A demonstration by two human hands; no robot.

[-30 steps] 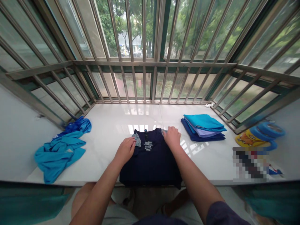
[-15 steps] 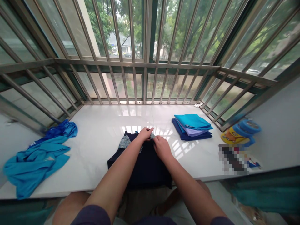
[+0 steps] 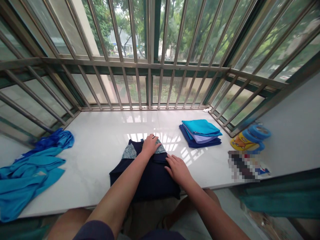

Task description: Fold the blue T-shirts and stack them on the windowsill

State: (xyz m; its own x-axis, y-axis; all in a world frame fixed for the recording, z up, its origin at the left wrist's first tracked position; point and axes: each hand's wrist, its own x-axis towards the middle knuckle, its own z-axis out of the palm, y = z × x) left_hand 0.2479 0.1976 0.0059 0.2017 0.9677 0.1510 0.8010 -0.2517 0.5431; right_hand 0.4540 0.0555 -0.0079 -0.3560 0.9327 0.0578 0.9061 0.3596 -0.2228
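A folded navy shirt (image 3: 152,181) with a patterned collar lies on the white sill (image 3: 105,140), its near edge hanging over the front. My left hand (image 3: 150,145) rests flat on the collar at the shirt's far end. My right hand (image 3: 176,168) presses flat on the shirt's right side, fingers spread. Neither hand grips anything. To the right sits a stack of folded shirts (image 3: 200,132), turquoise on top, lilac and dark blue below.
A heap of crumpled blue clothes (image 3: 32,170) lies at the sill's left end. Blue tape rolls (image 3: 257,132) and a yellow packet (image 3: 240,142) sit at the right end. Metal window bars (image 3: 150,66) enclose the sill on three sides.
My left hand slid from the shirt's left collar to its middle top. My right hand drew back from the collar to the right side. The view has shifted rightward.
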